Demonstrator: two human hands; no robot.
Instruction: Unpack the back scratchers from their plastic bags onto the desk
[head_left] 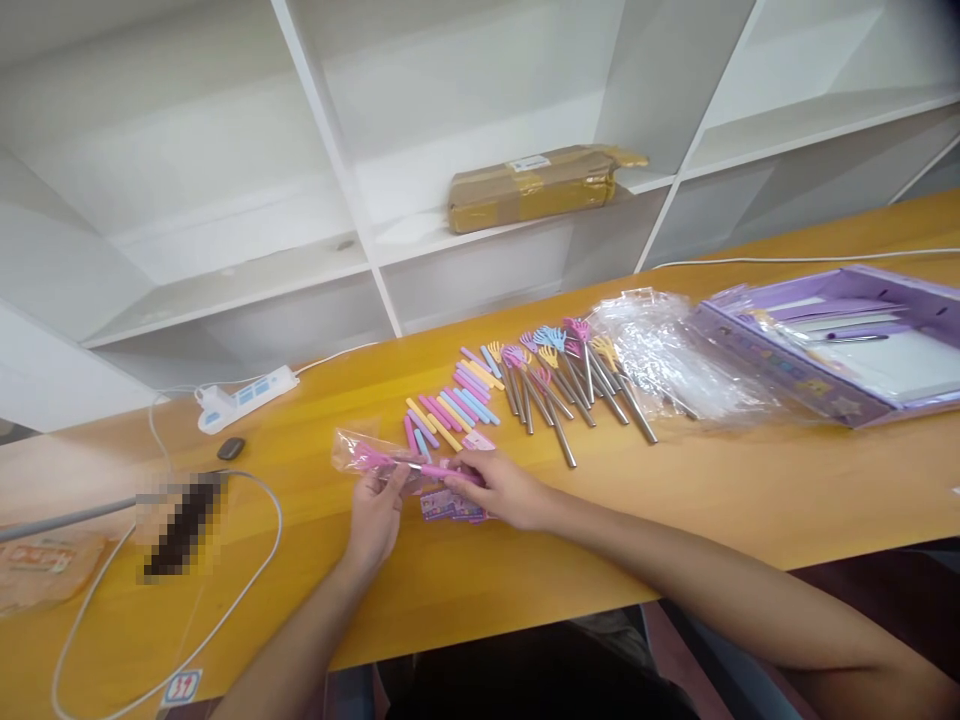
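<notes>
A pink back scratcher [431, 470] with a short metal rod lies across both my hands, its hand-shaped head inside a transparent plastic bag [346, 450]. My left hand [373, 525] pinches it at the rod, by the bag's edge. Around the pink handle end, my right hand [510, 490] has its fingers closed. Small printed purple cards [439, 505] lie beneath, partly covered by my hands. Just beyond are several loose pink, blue and yellow handle sleeves [450, 405]. Farther right is a pile of back scratchers [562, 385] with coloured heads and bare metal rods.
Transparent bags [660, 360] are heaped beside a purple box [795, 365] at the right. On the left lie a power strip [251, 398], a small black object [231, 448] and a looping white cable [279, 530]. A taped parcel [536, 190] rests on the white shelf.
</notes>
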